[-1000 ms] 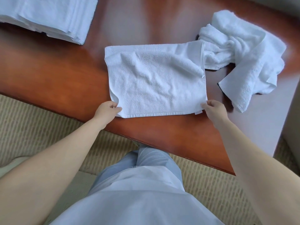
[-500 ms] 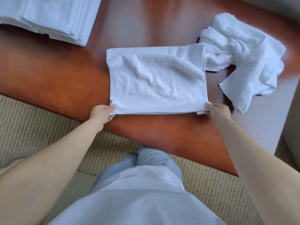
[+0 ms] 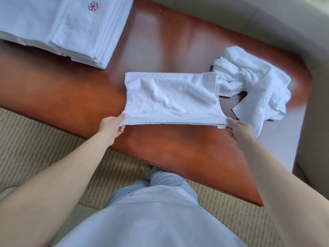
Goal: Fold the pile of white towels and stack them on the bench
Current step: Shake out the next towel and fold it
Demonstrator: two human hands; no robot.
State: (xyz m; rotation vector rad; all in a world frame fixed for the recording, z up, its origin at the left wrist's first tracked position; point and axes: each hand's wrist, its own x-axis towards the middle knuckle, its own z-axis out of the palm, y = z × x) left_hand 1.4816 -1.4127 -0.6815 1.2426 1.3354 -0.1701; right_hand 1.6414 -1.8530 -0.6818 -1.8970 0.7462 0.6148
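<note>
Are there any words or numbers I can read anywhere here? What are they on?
Small white tag on the towel, by the right hand: red print, too small to read.
Red flower stitched on the folded stack: a picture, no letters.
Nothing else has any words or numbers.
</note>
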